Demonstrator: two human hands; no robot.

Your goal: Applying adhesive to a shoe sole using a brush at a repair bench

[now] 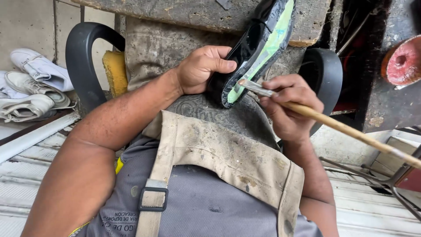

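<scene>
A glossy black shoe (247, 48) lies sole-up across my lap, its underside showing a pale green insole strip (267, 48). My left hand (201, 68) grips the shoe's heel end, thumb pressed on the black upper. My right hand (289, 105) holds a long wooden-handled brush (342, 127), whose metal ferrule and tip (245, 83) touch the green strip near the heel. A stained canvas apron (228, 158) covers my chest and lap.
White sneakers (30, 87) are piled on the floor at left. Black chair armrests (83, 66) curve on both sides. A worn workbench edge (197, 11) runs along the top, with a red round wheel (403, 61) at right. A metal stand (394, 184) sits at lower right.
</scene>
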